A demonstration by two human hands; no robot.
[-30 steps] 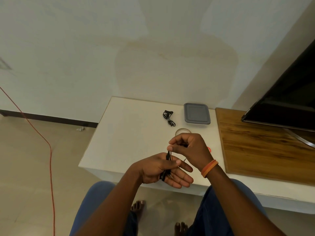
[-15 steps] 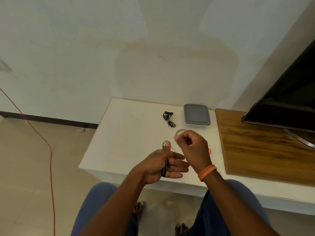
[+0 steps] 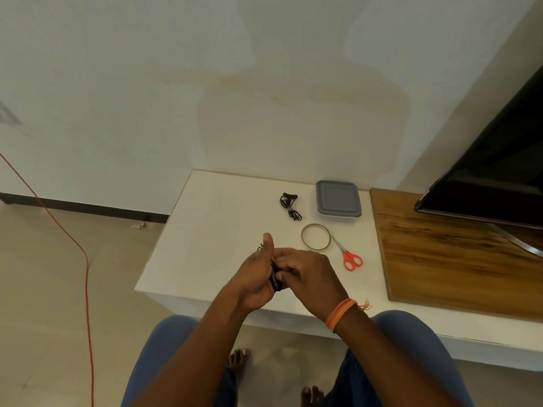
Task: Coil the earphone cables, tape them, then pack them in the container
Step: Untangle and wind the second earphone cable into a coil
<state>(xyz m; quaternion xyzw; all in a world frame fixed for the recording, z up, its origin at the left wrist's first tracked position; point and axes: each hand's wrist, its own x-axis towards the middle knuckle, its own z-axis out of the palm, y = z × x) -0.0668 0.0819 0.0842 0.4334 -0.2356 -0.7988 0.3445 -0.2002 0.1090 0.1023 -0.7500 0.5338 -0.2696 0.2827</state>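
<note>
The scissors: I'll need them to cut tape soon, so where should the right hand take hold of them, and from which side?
Grip the orange handle loops of the scissors; they lie flat and closed on the white table, loops toward the person, blade tips near the tape roll. Probably best to come from the near side with the right hand, away from the points.

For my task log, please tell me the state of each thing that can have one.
earphone cable in hand: bundled, gripped by left hand and right hand
second earphone cable: coiled, lying on table
container: lid on
scissors: closed, lying flat
tape roll: lying flat, untouched
</note>
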